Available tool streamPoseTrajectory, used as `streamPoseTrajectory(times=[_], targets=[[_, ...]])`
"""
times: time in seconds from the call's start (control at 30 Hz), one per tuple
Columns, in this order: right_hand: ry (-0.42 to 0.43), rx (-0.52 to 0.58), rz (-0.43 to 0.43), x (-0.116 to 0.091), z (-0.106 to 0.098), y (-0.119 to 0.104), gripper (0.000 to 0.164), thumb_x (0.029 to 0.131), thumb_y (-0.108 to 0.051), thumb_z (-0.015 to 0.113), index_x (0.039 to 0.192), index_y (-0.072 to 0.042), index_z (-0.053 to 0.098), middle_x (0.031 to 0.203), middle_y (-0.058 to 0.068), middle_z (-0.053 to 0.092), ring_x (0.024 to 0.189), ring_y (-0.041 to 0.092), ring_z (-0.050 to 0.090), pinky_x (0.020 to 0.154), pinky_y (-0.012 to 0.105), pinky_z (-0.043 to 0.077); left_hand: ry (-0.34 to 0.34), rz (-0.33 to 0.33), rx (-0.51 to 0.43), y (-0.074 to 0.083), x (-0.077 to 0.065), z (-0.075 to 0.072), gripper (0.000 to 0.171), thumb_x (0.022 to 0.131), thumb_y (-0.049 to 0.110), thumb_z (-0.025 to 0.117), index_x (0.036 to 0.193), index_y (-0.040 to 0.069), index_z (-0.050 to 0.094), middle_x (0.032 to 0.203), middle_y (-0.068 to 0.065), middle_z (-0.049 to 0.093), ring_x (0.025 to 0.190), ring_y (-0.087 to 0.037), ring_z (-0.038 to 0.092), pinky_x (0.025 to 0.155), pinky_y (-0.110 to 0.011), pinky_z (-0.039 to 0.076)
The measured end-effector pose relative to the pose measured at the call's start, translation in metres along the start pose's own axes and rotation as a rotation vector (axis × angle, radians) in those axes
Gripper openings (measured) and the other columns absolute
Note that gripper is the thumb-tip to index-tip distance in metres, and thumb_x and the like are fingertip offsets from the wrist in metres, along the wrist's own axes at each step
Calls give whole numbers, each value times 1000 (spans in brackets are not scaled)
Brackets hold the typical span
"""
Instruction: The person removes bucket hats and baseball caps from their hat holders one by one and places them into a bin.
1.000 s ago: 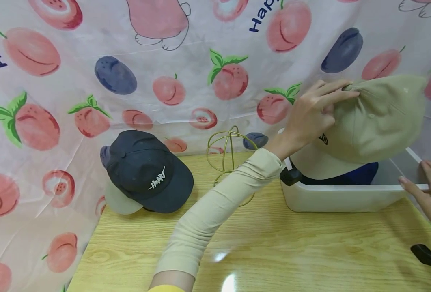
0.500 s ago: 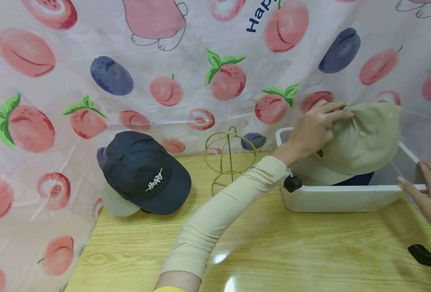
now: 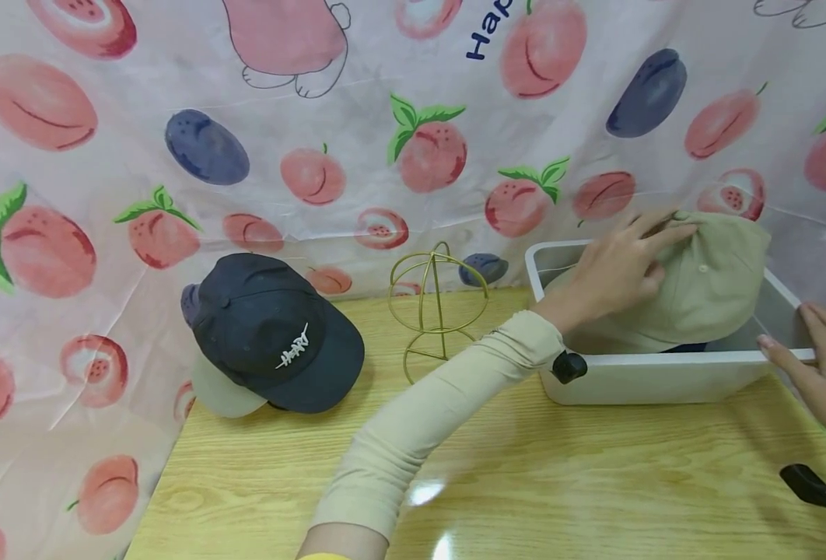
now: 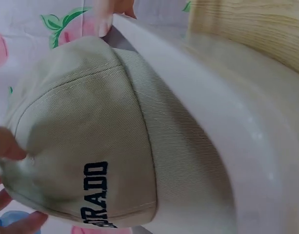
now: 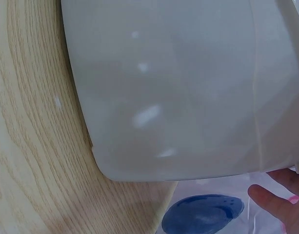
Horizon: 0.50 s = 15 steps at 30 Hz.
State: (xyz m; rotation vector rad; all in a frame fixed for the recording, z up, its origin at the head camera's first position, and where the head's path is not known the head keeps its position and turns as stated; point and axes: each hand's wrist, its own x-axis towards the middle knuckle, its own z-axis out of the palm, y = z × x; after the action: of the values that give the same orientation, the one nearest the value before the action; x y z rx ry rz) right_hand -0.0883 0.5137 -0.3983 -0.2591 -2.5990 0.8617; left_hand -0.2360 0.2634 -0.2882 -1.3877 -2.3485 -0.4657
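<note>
Fingers of the left hand (image 3: 612, 268) pinch the beige cap (image 3: 714, 288) (dark lettering (image 4: 95, 190) on its front), partly inside the white bin (image 3: 658, 381), whose rim the right hand (image 3: 824, 365) grips near a corner; leftward are a gold wire stand (image 3: 444, 333) and a dark cap (image 3: 273, 327).

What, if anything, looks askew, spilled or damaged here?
At the head view's left, the dark cap sits askew over a pale brim, the two brims pointing different ways. The beige cap puckers where the left hand pinches it; no spill or damage shows.
</note>
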Motion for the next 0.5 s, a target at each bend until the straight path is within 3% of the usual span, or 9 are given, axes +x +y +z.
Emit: streamPoseTrajectory(times=[0.07, 0.23, 0.33, 0.5], targets=[[-1, -7, -1, 0, 0, -1, 73, 94, -22, 49, 148, 5, 8, 153, 29, 3, 137, 50, 3, 108, 60, 3, -67, -31, -13, 0, 0, 4, 54, 90, 23, 53, 143, 29, 43, 149, 6, 34, 129, -7, 34, 74, -15, 41], [2, -16, -3, 1, 1, -1, 74, 94, -23, 49, 148, 6, 8, 153, 28, 2, 139, 47, 1, 108, 60, 1, -278, -116, -35, -3, -3, 16, 72, 89, 36, 60, 151, 30, 23, 149, 6, 28, 129, -12, 34, 94, -18, 36], [11, -23, -5, 2, 2, 0, 74, 94, -22, 50, 147, 8, 9, 153, 29, 4, 139, 47, 2, 108, 59, 2, -375, -189, -77, -7, -5, 24, 79, 88, 43, 62, 152, 33, 16, 150, 5, 24, 128, -13, 34, 96, -18, 33], [32, -18, -19, 1, 2, 0, 72, 94, -21, 50, 146, 9, 11, 152, 29, 6, 140, 44, 2, 110, 54, 0, -466, -266, -91, -9, -6, 33, 81, 88, 51, 59, 151, 39, 10, 151, 6, 23, 129, -12, 33, 97, -21, 35]])
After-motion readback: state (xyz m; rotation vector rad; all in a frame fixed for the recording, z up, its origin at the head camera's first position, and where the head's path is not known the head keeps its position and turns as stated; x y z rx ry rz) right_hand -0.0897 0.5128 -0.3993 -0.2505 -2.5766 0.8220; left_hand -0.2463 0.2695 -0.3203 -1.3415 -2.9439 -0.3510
